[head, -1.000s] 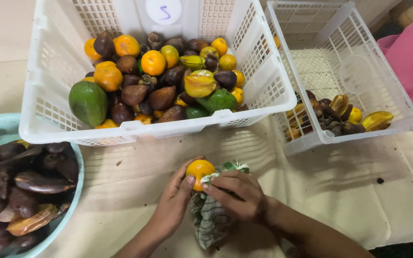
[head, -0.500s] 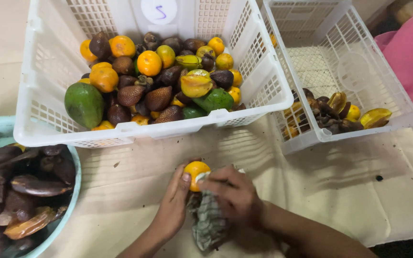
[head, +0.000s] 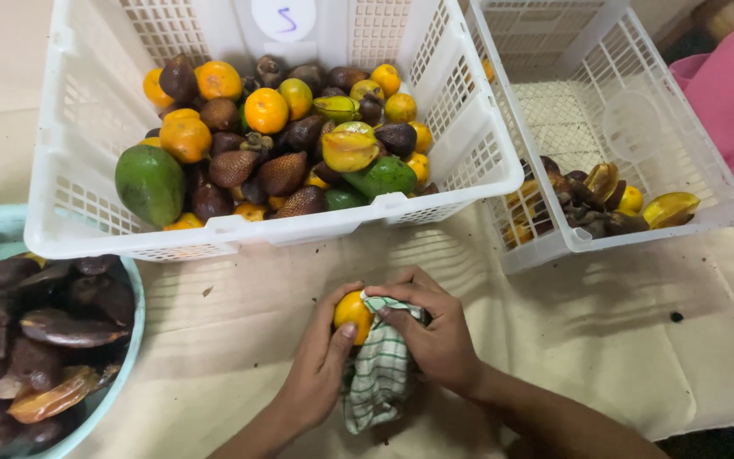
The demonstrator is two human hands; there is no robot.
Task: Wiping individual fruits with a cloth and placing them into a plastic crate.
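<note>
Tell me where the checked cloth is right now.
The checked cloth is low in the head view, between the left hand and right hand, against the orange fruit.

Both forearms enter from the lower edge and converge at centre. The left hand [head: 320, 370] is cupped, palm turned inward, fingers curled, its thumb [head: 343, 337] raised and pressing forward. The right hand [head: 435, 327] lies palm down, knuckles uppermost, fingers bent and closed in a grip. The fingertips of the two hands meet, wrists angled toward each other.
</note>
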